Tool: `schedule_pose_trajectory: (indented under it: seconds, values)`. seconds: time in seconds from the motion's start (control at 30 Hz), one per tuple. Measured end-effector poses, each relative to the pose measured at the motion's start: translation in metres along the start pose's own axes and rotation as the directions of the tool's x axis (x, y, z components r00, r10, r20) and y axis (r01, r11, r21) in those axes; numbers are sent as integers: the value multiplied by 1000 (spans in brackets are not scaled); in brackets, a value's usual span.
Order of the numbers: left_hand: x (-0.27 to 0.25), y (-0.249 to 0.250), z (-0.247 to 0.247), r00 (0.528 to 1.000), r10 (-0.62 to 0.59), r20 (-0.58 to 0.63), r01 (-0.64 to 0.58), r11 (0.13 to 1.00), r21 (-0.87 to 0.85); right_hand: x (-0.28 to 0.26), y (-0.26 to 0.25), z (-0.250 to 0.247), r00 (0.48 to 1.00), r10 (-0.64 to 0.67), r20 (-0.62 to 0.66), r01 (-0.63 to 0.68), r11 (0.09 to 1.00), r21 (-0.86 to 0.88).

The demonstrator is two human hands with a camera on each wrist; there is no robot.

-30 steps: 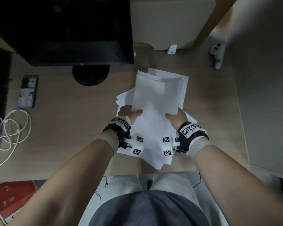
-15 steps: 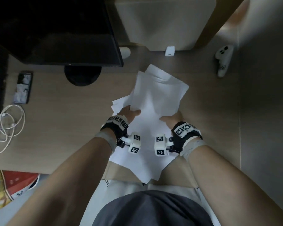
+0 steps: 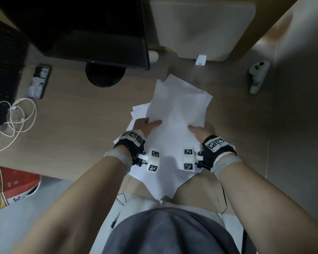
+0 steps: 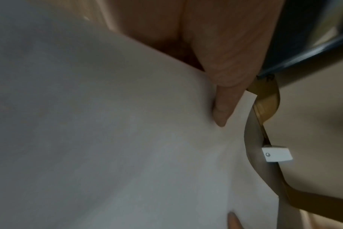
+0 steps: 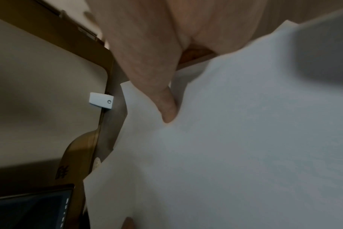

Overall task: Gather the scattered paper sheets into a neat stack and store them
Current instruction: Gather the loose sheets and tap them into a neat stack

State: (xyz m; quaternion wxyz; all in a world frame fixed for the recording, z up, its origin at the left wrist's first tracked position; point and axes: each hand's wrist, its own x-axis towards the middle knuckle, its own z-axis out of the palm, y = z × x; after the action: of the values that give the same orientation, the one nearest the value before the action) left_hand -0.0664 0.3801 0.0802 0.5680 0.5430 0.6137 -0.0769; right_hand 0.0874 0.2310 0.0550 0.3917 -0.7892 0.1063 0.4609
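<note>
A loose, uneven bundle of white paper sheets (image 3: 174,125) is held over the wooden desk (image 3: 72,125), its corners fanned out and its near end hanging past the desk edge. My left hand (image 3: 147,125) grips the bundle's left side, thumb on top and fingers hidden underneath. My right hand (image 3: 200,130) grips the right side the same way. In the left wrist view the thumb (image 4: 223,105) presses on the sheets (image 4: 108,139). The right wrist view shows the other thumb (image 5: 164,105) denting the paper (image 5: 235,147).
A dark monitor (image 3: 92,30) on a round base (image 3: 105,76) stands at the back left. A phone (image 3: 39,81) and a coiled white cable (image 3: 13,118) lie at left. A white controller (image 3: 257,76) lies at right, below a beige panel (image 3: 200,24).
The bundle has tipped away and flattened, and its sheets have fanned out of line. Both hands have kept their grip on its sides.
</note>
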Motion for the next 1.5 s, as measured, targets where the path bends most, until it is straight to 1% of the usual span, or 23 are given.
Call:
schedule_pose_trajectory:
  seconds: [0.1, 0.13, 0.23, 0.33, 0.4, 0.47, 0.53, 0.67, 0.73, 0.9, 0.97, 1.03, 1.1, 1.13, 1.2, 1.27, 1.3, 1.37, 1.47, 1.5]
  values:
    - [-13, -25, -11, 998, -70, -10, 68, 989, -131, -21, -3, 3, 999, -49, 1, 49, 999, -3]
    - [-18, -34, -15, 996, -90, -2, 89, 986, -144, -29, -2, 5, 997, -72, -1, 72, 997, -24]
    - [-28, -68, -22, 991, -122, 45, 127, 986, -112, -44, 11, 13, 991, -133, -11, 132, 988, -86]
    - [-38, -97, -26, 985, -158, 71, 163, 985, -63, -62, 21, 24, 979, -203, 20, 203, 963, -178]
    - [-48, -110, -29, 972, -215, 94, 216, 976, -3, -70, 29, 29, 978, -207, 36, 210, 952, -224]
    - [-52, -121, -30, 969, -205, 136, 204, 979, 21, -72, 40, 31, 980, -192, 48, 197, 944, -263]
    - [-53, -123, -32, 975, -165, 146, 161, 986, 43, -67, 48, 31, 983, -175, 48, 181, 947, -266]
    - [-49, -115, -36, 986, -119, 117, 109, 990, 85, -76, 33, 29, 984, -173, 34, 176, 951, -255]
    - [-44, -108, -34, 987, -116, 112, 103, 988, 118, -71, 22, 28, 984, -172, 34, 175, 949, -263]
    - [-33, -86, -20, 980, -164, 108, 143, 972, 185, -37, 6, 33, 990, -140, 21, 137, 912, -387]
    - [-31, -78, -10, 969, -206, 137, 177, 964, 199, -25, 1, 29, 992, -127, 9, 114, 860, -497]
    - [-32, -71, -1, 939, -266, 216, 221, 952, 213, -14, -6, 25, 994, -113, -11, 82, 775, -626]
    - [-33, -65, 5, 913, -311, 264, 252, 939, 233, -9, -13, 24, 996, -85, -42, 35, 743, -669]
    - [-30, -64, 8, 918, -309, 247, 243, 933, 264, -5, -16, 25, 996, -51, -70, -12, 720, -694]
    - [-26, -62, 10, 957, -241, 159, 164, 907, 388, -2, -23, 26, 995, 27, -101, -93, 667, -739]
    - [-27, -56, 9, 985, -158, 67, 113, 892, 438, 4, -27, 27, 994, 64, -89, -109, 656, -747]
    - [-27, -51, 10, 991, -130, 28, 106, 896, 432, 7, -26, 28, 995, 77, -65, -100, 649, -754]
    - [-26, -45, 10, 989, -145, -17, 142, 927, 347, 9, -27, 30, 996, 89, -22, -73, 628, -775]
    - [-19, -42, 7, 979, -202, -40, 205, 958, 202, 10, -23, 29, 993, 108, -48, -108, 662, -742]
    - [-16, -42, 7, 977, -208, -40, 212, 960, 181, 8, -24, 29, 992, 113, -47, -112, 676, -728]
